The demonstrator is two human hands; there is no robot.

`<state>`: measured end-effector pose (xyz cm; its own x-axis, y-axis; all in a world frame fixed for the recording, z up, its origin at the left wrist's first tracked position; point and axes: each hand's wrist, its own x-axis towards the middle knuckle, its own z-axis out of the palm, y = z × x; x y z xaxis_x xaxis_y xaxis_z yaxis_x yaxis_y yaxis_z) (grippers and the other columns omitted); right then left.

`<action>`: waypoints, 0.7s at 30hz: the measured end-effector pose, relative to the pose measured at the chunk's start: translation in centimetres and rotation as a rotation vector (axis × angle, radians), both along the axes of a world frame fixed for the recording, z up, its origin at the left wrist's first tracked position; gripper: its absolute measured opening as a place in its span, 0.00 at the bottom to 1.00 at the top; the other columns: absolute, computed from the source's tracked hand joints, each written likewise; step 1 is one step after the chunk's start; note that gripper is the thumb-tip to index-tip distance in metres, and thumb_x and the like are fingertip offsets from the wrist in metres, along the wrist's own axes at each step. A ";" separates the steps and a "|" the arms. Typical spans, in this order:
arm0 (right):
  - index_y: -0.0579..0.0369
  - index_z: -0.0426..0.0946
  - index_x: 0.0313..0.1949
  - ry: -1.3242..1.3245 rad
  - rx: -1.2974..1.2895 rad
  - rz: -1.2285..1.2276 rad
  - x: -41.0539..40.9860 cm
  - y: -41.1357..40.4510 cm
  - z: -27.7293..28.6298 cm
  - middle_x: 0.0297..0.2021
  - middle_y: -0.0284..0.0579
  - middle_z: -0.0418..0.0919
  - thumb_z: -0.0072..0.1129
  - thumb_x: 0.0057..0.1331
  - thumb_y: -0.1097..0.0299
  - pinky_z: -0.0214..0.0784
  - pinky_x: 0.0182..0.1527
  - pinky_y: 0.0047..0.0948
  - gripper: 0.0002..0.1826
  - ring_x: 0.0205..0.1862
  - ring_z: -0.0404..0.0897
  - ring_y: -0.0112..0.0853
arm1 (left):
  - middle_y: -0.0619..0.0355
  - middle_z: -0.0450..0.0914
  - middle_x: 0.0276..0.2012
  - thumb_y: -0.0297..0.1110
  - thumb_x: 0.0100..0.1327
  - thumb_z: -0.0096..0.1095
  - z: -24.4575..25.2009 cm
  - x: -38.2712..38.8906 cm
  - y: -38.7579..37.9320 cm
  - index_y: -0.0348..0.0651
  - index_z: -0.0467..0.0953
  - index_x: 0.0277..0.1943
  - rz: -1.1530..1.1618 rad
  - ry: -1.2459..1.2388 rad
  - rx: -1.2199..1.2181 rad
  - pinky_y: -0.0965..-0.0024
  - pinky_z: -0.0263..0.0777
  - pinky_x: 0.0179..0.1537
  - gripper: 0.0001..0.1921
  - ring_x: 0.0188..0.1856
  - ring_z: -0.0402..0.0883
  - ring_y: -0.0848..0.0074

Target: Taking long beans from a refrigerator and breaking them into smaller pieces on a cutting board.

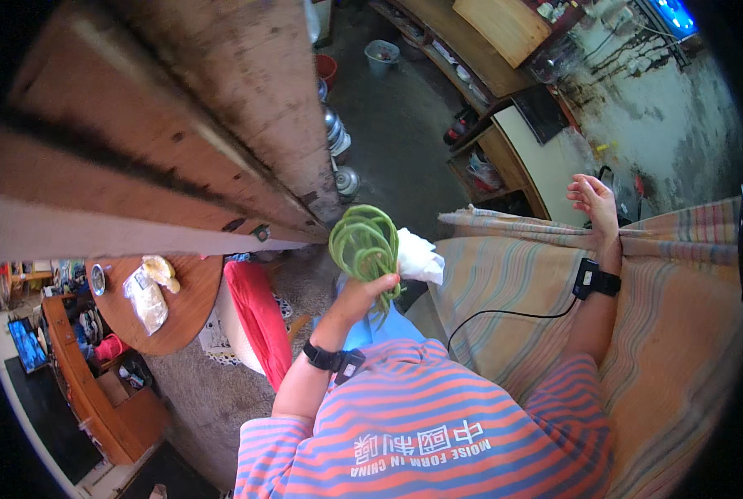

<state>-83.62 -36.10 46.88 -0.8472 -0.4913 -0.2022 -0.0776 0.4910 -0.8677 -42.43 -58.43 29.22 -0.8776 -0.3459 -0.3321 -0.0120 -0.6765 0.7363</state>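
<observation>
Near the middle of the view, my left hand (360, 294) is closed around a bundle of long green beans (366, 240), coiled in loops. A crumpled white tissue or cloth (420, 257) shows just right of the beans; whether the hand holds it too cannot be told. My right hand (588, 196) is raised at the right with its fingers slightly curled and nothing seen in it. Its forearm lies in front of a striped curtain (509, 268), near the curtain's gathered top edge.
A worn wooden door or panel (178, 125) fills the upper left. A round wooden table (190, 299) with bagged food stands at the left, beside a red cloth (256, 318). Ahead are a small bin (382, 53), metal pots (334, 128) and a wooden cabinet (515, 162).
</observation>
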 end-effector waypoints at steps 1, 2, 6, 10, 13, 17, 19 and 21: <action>0.54 0.77 0.47 0.007 -0.010 -0.017 -0.4 0.4 0.5 0.36 0.38 0.82 0.53 0.70 0.61 0.71 0.34 0.19 0.13 0.34 0.80 0.22 | 0.62 0.77 0.44 0.28 0.56 0.66 -0.2 -1.1 -0.3 0.39 0.74 0.51 0.012 0.026 0.034 0.72 0.69 0.51 0.18 0.46 0.75 0.78; 0.54 0.77 0.48 0.010 -0.020 -0.032 -0.7 0.6 1.1 0.37 0.37 0.82 0.52 0.70 0.62 0.71 0.34 0.18 0.13 0.34 0.80 0.22 | 0.61 0.76 0.44 0.27 0.56 0.65 -0.4 -2.2 -0.7 0.39 0.73 0.51 0.015 0.060 0.065 0.72 0.69 0.51 0.19 0.46 0.74 0.78; 0.55 0.77 0.49 0.041 -0.083 -0.135 -2.2 2.8 3.1 0.36 0.37 0.82 0.52 0.71 0.63 0.71 0.34 0.16 0.13 0.34 0.80 0.21 | 0.61 0.75 0.41 0.29 0.56 0.65 0.4 -7.0 -2.6 0.39 0.73 0.47 0.001 0.105 0.162 0.70 0.69 0.50 0.15 0.45 0.75 0.76; 0.57 0.76 0.50 0.077 -0.225 -0.245 -5.5 4.9 3.9 0.37 0.39 0.82 0.52 0.70 0.64 0.72 0.34 0.18 0.13 0.34 0.81 0.23 | 0.62 0.74 0.40 0.30 0.57 0.64 -0.3 -11.7 -4.9 0.40 0.73 0.45 0.005 0.193 0.158 0.69 0.70 0.49 0.13 0.44 0.75 0.75; 0.59 0.76 0.50 0.193 -0.309 -0.308 -8.0 6.2 4.5 0.37 0.41 0.82 0.52 0.70 0.66 0.72 0.34 0.19 0.14 0.35 0.81 0.24 | 0.61 0.74 0.39 0.30 0.58 0.63 -0.9 -15.0 -6.7 0.40 0.73 0.44 0.020 0.197 0.177 0.69 0.71 0.47 0.12 0.42 0.77 0.74; 0.60 0.75 0.52 0.357 -0.398 -0.485 -10.4 7.5 4.5 0.39 0.41 0.82 0.50 0.72 0.64 0.73 0.36 0.19 0.15 0.35 0.80 0.24 | 0.61 0.76 0.40 0.29 0.60 0.62 -2.4 -18.5 -8.9 0.40 0.74 0.45 0.015 0.190 0.232 0.70 0.72 0.47 0.11 0.43 0.77 0.73; 0.60 0.74 0.54 0.440 -0.443 -0.532 -13.2 9.1 3.9 0.40 0.40 0.81 0.48 0.72 0.63 0.72 0.39 0.20 0.17 0.37 0.80 0.24 | 0.61 0.76 0.40 0.28 0.60 0.62 -3.3 -20.9 -10.1 0.40 0.74 0.46 0.067 0.203 0.255 0.69 0.72 0.48 0.12 0.43 0.77 0.73; 0.60 0.72 0.55 0.500 -0.532 -0.606 -16.4 10.9 2.7 0.41 0.41 0.80 0.46 0.73 0.62 0.72 0.40 0.21 0.18 0.38 0.78 0.24 | 0.60 0.77 0.40 0.27 0.59 0.62 -4.8 -23.7 -11.1 0.40 0.75 0.46 0.112 0.211 0.252 0.69 0.73 0.48 0.12 0.43 0.77 0.72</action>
<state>-100.02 -25.23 49.58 -0.9159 0.1376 0.3771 -0.3625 0.1199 -0.9242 -66.11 -69.55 24.39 -0.8973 -0.3738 -0.2348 0.2069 -0.8260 0.5243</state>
